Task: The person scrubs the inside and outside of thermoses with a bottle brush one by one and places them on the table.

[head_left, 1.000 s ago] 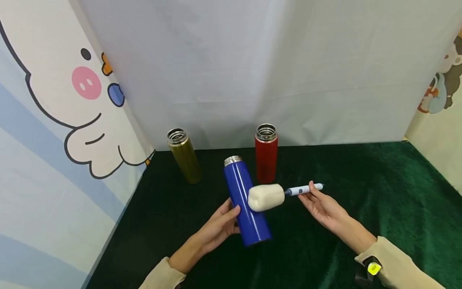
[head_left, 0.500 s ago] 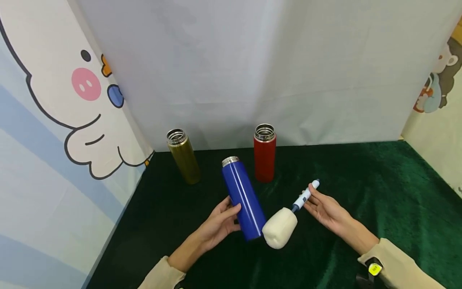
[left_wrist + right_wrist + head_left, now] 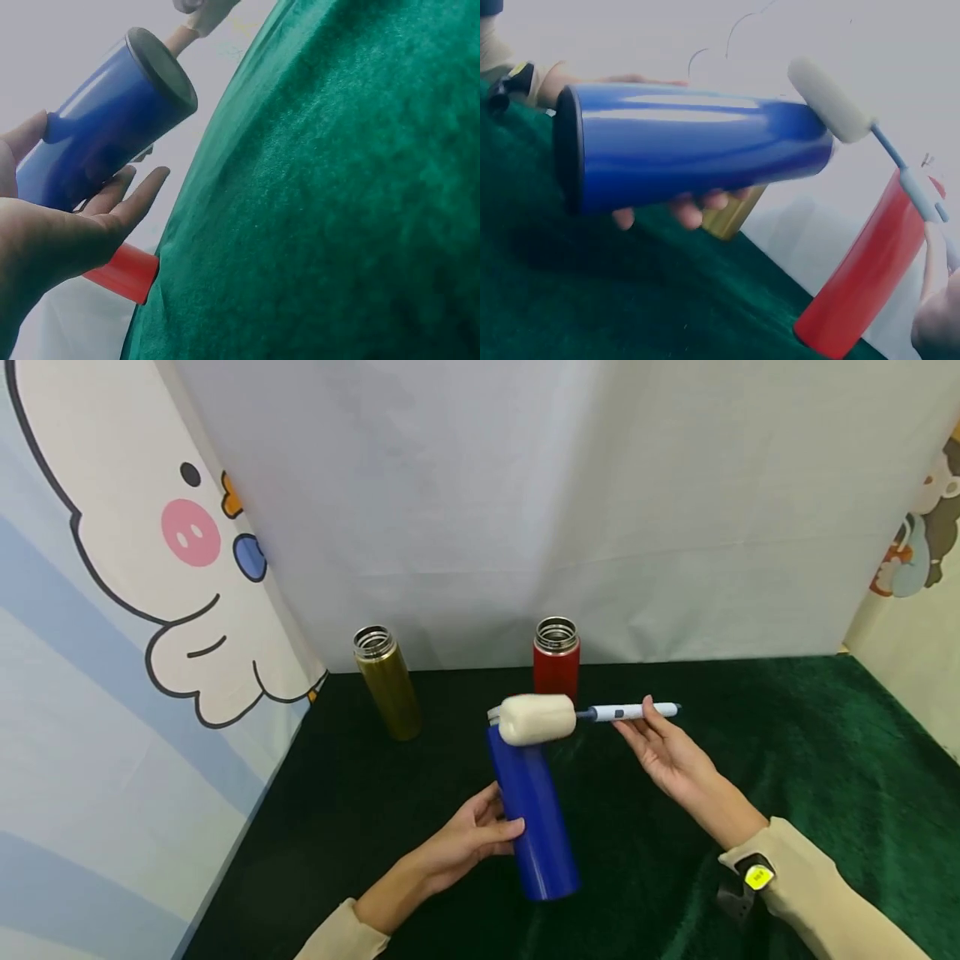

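Note:
In the head view my left hand (image 3: 474, 842) grips a blue metal bottle (image 3: 542, 835) around its lower half, tilted with the neck toward the back left. My right hand (image 3: 669, 750) pinches the white-and-blue handle of a sponge bottle brush (image 3: 538, 720) between thumb and fingers. The cream sponge head lies sideways over the bottle's upper end and hides most of its steel neck. From the right wrist, the sponge (image 3: 829, 101) meets the top of the blue bottle (image 3: 690, 146). The left wrist view shows the bottle's base (image 3: 165, 71) raised off the cloth.
A gold bottle (image 3: 390, 693) without a lid stands at the back left. Behind the brush is an uncapped red bottle (image 3: 557, 672), its lower part covered. Dark green cloth (image 3: 750, 735) spreads over the table, up to a pale curtain (image 3: 450, 527).
The brush first swung down to the bottle's base, then came up to lie level across the neck end. The blue bottle dipped a little, then shifted slightly right and nearer.

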`<state>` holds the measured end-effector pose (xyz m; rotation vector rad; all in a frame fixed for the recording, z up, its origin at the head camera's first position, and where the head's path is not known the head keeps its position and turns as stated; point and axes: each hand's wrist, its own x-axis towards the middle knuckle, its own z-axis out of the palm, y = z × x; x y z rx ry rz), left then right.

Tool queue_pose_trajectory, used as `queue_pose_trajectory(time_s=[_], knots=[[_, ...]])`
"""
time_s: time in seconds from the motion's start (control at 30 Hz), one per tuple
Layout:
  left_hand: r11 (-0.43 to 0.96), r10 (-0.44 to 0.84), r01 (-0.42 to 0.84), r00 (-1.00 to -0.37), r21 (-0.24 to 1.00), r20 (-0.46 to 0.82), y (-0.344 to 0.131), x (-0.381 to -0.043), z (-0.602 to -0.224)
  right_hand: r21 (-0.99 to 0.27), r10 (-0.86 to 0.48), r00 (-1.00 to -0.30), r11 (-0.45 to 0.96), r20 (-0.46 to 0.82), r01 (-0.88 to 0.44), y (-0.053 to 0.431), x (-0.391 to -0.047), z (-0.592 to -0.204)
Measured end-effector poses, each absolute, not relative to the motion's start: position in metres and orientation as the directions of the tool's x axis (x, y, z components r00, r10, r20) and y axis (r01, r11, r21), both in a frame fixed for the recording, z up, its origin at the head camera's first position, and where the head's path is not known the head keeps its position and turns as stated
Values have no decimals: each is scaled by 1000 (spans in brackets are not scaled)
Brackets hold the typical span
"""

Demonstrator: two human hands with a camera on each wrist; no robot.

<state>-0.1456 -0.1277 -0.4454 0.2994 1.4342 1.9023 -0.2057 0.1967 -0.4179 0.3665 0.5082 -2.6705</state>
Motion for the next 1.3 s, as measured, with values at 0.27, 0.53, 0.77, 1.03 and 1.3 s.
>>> queue_pose_trajectory(time_s=[0.27,0.53,0.77,1.03,1.3], knots=[[-155,681,-387,-708,909,-186,-127,-148,-449,-236,-339,-875,-871,-347,431,206,-198,-426],[-257,634,-371,-762,892,-134,-129,-157,-448,-325,-404,-821,-775,-404,541,219,-185,-445],[-378,625,-387,-777,841,-77,-131,-162,-445,-447,-479,-805,-669,-350,593,231,-180,-460],[-337,602,-407,-787,849,-138,-122,-160,-447,-435,-462,-809,-684,-363,586,226,-188,-459],[-211,644,-385,-746,899,-168,-118,-156,-449,-378,-376,-864,-787,-334,488,210,-203,-446]])
